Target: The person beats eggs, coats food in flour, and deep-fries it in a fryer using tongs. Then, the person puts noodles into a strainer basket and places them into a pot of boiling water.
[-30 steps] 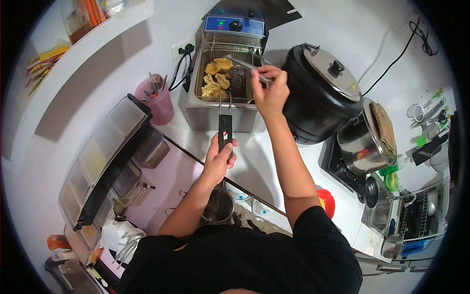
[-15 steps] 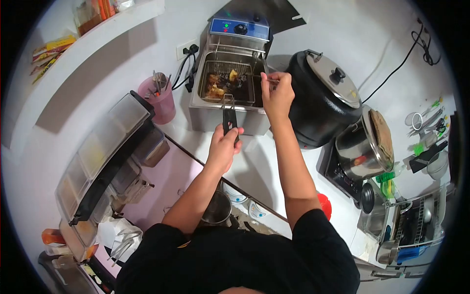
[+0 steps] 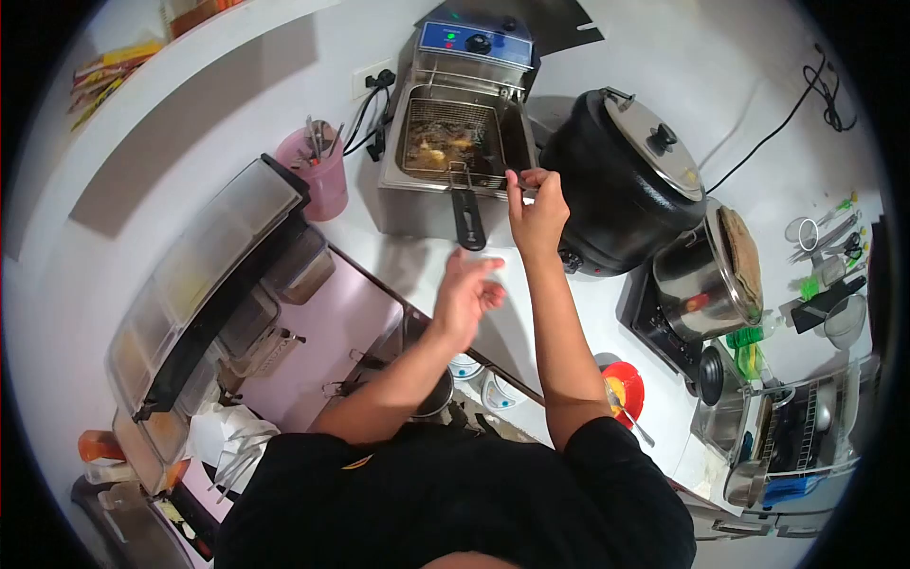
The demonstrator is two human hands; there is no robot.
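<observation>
The fryer basket (image 3: 482,116) sits down inside the steel fryer (image 3: 403,211), with battered pieces (image 3: 433,154) in bubbling oil. Its black handle (image 3: 468,220) sticks out over the front edge. Just below the handle's end, my left hand (image 3: 464,296) is open with fingers apart and touches nothing that I can make out. My right hand (image 3: 538,211) is closed at the fryer's right front corner, thumb and fingers pinched on a thin metal utensil (image 3: 520,184), mostly hidden by the fingers.
A black soup warmer (image 3: 607,180) stands right of the fryer, then a steel pot (image 3: 692,284) on a hob. A pink cup (image 3: 322,180) of utensils is at left. Near my right elbow is a red bowl (image 3: 628,376) with a spoon. Clear-lidded containers (image 3: 204,266) line the left.
The basket has gone down into the oil with the pieces. My left hand has let go of its handle and moved back. My right hand has moved down towards the fryer's front corner.
</observation>
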